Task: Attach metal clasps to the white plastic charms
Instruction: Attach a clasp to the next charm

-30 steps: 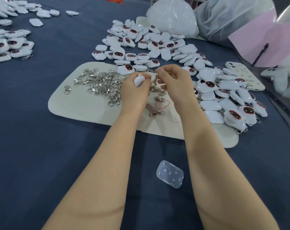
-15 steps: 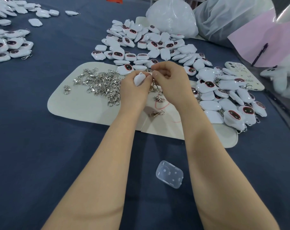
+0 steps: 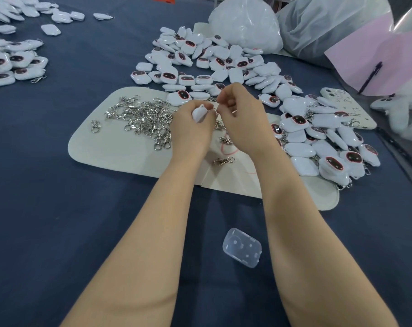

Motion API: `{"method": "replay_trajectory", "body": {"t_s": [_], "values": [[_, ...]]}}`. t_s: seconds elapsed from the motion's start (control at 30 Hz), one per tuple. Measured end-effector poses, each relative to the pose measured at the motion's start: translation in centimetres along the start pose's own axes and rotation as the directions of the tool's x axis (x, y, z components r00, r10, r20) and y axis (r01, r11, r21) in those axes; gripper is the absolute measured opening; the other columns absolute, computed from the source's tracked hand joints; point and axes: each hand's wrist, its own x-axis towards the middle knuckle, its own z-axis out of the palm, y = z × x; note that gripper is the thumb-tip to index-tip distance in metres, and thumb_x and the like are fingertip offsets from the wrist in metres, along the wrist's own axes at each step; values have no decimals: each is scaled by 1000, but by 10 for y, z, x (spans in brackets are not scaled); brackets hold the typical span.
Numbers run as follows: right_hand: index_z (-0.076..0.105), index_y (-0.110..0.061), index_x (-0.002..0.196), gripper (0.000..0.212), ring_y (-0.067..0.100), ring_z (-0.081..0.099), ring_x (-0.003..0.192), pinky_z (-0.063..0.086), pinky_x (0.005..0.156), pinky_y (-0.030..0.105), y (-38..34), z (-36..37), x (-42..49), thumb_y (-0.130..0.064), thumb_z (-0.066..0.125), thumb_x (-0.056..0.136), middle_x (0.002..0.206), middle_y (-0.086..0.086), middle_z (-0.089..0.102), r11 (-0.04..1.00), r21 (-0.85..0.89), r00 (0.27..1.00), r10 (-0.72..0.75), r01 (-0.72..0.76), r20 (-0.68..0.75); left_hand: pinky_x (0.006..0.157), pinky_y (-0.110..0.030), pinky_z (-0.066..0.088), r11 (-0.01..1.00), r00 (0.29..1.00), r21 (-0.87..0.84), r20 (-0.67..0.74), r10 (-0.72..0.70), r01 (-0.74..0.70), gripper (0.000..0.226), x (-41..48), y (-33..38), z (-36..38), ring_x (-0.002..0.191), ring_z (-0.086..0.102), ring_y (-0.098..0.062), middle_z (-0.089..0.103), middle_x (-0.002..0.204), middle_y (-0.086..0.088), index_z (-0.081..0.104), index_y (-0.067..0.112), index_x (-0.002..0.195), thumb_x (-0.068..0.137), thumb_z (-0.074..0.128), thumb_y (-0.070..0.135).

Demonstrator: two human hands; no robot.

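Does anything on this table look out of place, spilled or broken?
Only one thing: a clear plastic case lies alone on the blue cloth at the near side, apart from the cream mat and the piles of clasps and charms. Nothing looks spilled or broken.

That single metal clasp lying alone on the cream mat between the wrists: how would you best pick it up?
Probably pinch the lone clasp across its narrow hook body, coming straight down. It lies flat and alone on the mat, long axis left to right, so both long sides are free.
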Motion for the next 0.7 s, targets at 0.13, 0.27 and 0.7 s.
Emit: {"method": "replay_trajectory", "body": {"t_s": [0.13,0.27,0.7], "values": [[51,-18,94,15,1,50,72,39,68,8,0,2,-2,-3,49,91,80,-12,52,996,74,999,38,-39,12,69,-32,46,998,999,59,27,17,-19,9,1,0,-1,71,55,-21,61,77,-2,64,16,85,86,59,9],[52,-18,93,14,10,53,77,43,72,15,0,3,-1,-4,52,90,88,0,58,986,133,995,103,-102,-2,70,-33,48,996,999,86,14,39,-40,7,1,-1,-1,72,57,-22,62,77,-2,63,16,86,87,59,11],[68,-17,100,16,18,53,83,39,67,25,-2,0,-6,-15,64,84,99,2,60,916,-381,913,254,-121,320,54,-19,53,899,968,-402,-96,-231,174,21,2,5,-6,50,60,-5,61,66,-1,56,16,74,89,54,3]]}}
